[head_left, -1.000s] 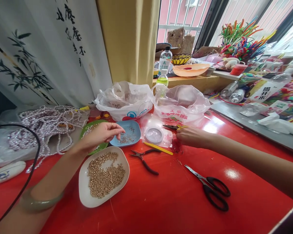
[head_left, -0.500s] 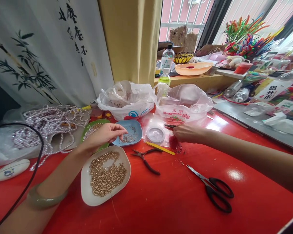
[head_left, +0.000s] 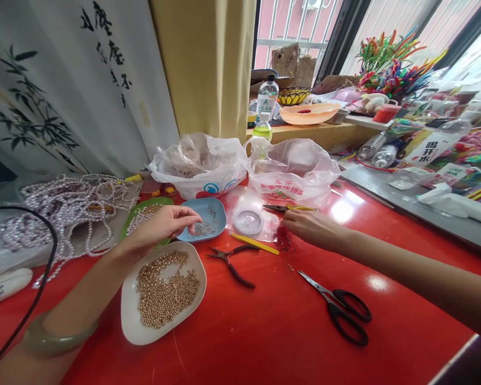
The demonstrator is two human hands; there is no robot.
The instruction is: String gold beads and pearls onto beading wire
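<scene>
My left hand (head_left: pixel 174 220) hovers over the edges of the green plate (head_left: pixel 134 215) and the blue dish (head_left: pixel 220 209), its fingers bent together in a pinch. What they hold, if anything, is too small to see. In the blue dish lie small metal pins (head_left: pixel 206 229). My right hand (head_left: pixel 304 223) is closed, fingers pointing down by small dark red bits (head_left: pixel 282 239) on the table; its fingertips are hidden. Yellow-handled pliers (head_left: pixel 278 207) lie just behind it. In front are the cream dish (head_left: pixel 130 326) of gold beads (head_left: pixel 168 294) and dark-handled pliers (head_left: pixel 230 262).
Scissors (head_left: pixel 336 307) lie on the red table (head_left: pixel 256 331) at right. Yellow tweezers (head_left: pixel 254 243) and a clear round case (head_left: pixel 248 222) sit mid-table. Plastic bags (head_left: pixel 198 168) stand behind, pearl strands (head_left: pixel 72 214) at left. A black cable (head_left: pixel 52 256) crosses the left side.
The view has swung slightly right. My right hand has shifted a little to the right, uncovering the pliers' yellow handles. My left hand looks nearly unchanged over the dishes.
</scene>
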